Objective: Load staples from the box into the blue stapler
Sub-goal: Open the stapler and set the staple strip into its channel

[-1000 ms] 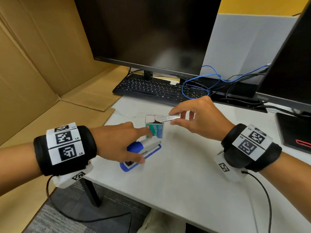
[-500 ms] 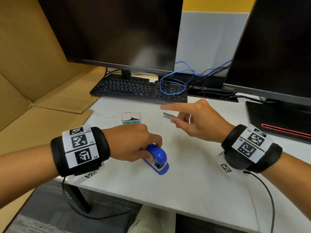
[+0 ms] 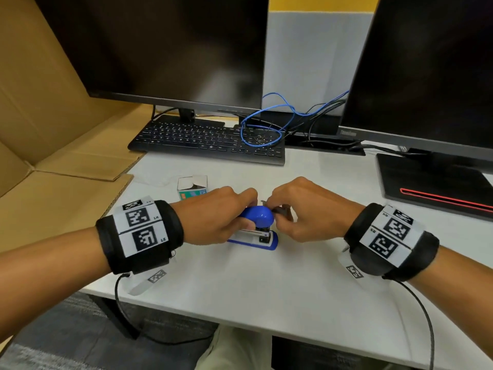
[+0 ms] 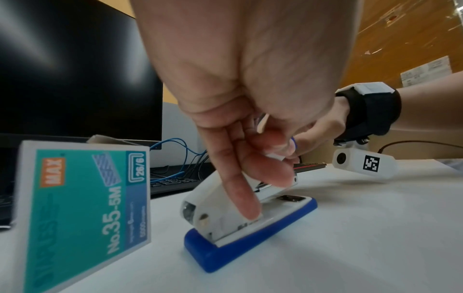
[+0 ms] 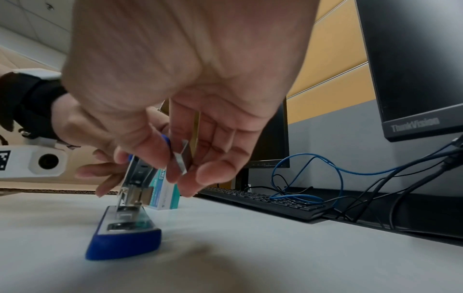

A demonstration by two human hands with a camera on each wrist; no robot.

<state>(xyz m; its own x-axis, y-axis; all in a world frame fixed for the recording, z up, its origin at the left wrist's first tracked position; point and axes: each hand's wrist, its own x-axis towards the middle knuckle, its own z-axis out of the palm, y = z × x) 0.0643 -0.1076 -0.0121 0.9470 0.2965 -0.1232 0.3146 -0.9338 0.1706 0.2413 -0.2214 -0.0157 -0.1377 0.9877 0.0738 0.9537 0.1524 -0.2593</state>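
The blue stapler lies on the white table, its blue top lifted off the white and metal body. My left hand grips it, fingers curled over the top and one finger pressing on the body. My right hand pinches a strip of staples between thumb and fingers, just to the right of the raised top and above the stapler's front end. The teal and white staple box stands upright behind my left hand with its top flap open.
A black keyboard and a loop of blue cable lie at the back under two dark monitors. A black pad with a red line sits at the right. Cardboard sheets border the table's left edge.
My right hand drew the strip out of the box and brought it down to the stapler. My left hand left the box, gripped the stapler and turned it.
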